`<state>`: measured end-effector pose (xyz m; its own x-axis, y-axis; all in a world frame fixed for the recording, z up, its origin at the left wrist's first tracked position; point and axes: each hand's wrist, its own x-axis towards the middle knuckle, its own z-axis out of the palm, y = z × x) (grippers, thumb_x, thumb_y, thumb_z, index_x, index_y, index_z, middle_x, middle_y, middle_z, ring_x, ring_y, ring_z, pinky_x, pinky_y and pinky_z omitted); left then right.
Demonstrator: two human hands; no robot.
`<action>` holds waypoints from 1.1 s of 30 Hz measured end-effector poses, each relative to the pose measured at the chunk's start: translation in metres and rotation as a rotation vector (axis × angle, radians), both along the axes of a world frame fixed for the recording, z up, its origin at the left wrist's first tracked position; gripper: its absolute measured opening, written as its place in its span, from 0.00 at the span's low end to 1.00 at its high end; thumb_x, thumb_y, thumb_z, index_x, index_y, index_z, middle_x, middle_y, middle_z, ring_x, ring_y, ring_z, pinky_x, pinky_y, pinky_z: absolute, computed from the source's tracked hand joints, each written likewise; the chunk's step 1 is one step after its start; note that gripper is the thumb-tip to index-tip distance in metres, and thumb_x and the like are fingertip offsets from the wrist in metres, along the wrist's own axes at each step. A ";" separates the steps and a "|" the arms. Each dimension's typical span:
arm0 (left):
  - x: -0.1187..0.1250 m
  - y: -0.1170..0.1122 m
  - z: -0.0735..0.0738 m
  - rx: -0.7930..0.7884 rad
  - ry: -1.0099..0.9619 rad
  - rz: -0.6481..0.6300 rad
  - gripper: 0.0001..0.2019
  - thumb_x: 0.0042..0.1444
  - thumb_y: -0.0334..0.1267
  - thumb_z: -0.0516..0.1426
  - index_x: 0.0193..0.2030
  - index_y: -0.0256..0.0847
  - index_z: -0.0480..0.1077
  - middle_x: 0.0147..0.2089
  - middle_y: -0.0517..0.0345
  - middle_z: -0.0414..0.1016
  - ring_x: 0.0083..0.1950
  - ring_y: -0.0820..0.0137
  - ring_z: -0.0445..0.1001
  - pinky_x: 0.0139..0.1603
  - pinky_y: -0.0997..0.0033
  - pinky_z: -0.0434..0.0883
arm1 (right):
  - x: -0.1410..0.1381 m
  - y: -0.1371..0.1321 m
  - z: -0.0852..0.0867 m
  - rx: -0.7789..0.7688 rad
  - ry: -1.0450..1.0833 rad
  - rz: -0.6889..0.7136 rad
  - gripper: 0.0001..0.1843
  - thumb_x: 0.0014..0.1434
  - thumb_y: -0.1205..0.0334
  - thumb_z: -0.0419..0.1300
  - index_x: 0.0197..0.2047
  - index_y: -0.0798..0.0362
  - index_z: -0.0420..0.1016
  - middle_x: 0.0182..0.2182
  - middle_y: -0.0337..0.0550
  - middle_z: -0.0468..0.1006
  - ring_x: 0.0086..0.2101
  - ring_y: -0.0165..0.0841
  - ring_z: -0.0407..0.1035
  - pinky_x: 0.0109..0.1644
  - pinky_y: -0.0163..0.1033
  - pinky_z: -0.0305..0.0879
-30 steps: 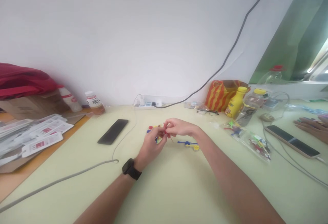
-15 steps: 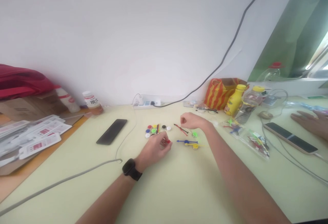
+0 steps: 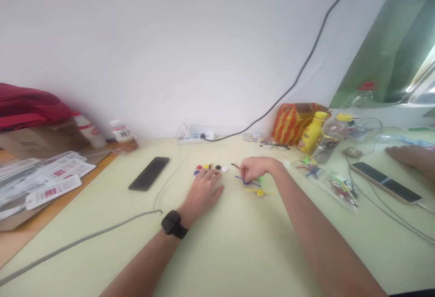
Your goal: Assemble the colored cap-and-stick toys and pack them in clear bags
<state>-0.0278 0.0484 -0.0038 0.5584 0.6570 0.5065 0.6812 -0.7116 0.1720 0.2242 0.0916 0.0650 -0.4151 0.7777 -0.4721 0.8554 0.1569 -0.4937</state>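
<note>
My left hand [image 3: 203,194], with a black watch [image 3: 174,224] on its wrist, lies palm down with fingers stretched over a cluster of small coloured discs. Its fingertips hide several of them; a red disc [image 3: 199,167], a black disc [image 3: 218,168] and a white disc [image 3: 224,169] show around it. The fingers of my right hand [image 3: 257,168] are pinched on a blue arrow spinner [image 3: 247,182]. Just below lies a yellow arrow spinner [image 3: 260,192] on the table. A dark arrow [image 3: 235,165] and a green piece [image 3: 261,179] are partly covered by my right hand.
A black phone [image 3: 148,174] lies left, beside a grey cable [image 3: 102,235]. At right are a bag of coloured pieces [image 3: 340,188], a yellow bottle [image 3: 311,131], a clear bottle [image 3: 329,138], another phone [image 3: 385,182] and another person's hand [image 3: 409,155]. Glasses [image 3: 274,145] lie behind.
My left hand has opened from a pinch near a red piece and reached over the discs. My right hand came down and took the blue arrow spinner, which has shifted and turned slightly.
</note>
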 end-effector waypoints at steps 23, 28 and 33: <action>0.015 -0.017 0.005 -0.113 -0.188 -0.160 0.04 0.66 0.37 0.57 0.43 0.43 0.73 0.41 0.54 0.79 0.42 0.63 0.78 0.44 0.64 0.73 | -0.031 0.000 -0.010 0.210 0.149 -0.150 0.08 0.62 0.64 0.56 0.44 0.54 0.74 0.31 0.39 0.77 0.20 0.26 0.66 0.23 0.31 0.60; 0.017 -0.008 -0.001 -0.042 0.035 -0.129 0.07 0.67 0.34 0.56 0.44 0.44 0.76 0.33 0.53 0.78 0.46 0.58 0.76 0.44 0.59 0.72 | -0.031 0.003 -0.024 0.265 0.066 -0.196 0.18 0.62 0.65 0.58 0.56 0.53 0.70 0.40 0.45 0.81 0.18 0.26 0.68 0.26 0.33 0.61; 0.012 0.000 -0.005 0.000 0.029 -0.082 0.08 0.68 0.35 0.55 0.40 0.42 0.75 0.38 0.52 0.80 0.46 0.58 0.74 0.45 0.58 0.71 | -0.027 0.001 -0.017 0.282 0.010 -0.158 0.13 0.63 0.64 0.57 0.50 0.53 0.75 0.38 0.45 0.83 0.22 0.28 0.70 0.28 0.33 0.60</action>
<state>-0.0160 0.0482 -0.0090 0.6249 0.6082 0.4894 0.6253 -0.7653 0.1526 0.1970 0.0928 0.0479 -0.2819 0.9326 -0.2252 0.8754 0.1540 -0.4581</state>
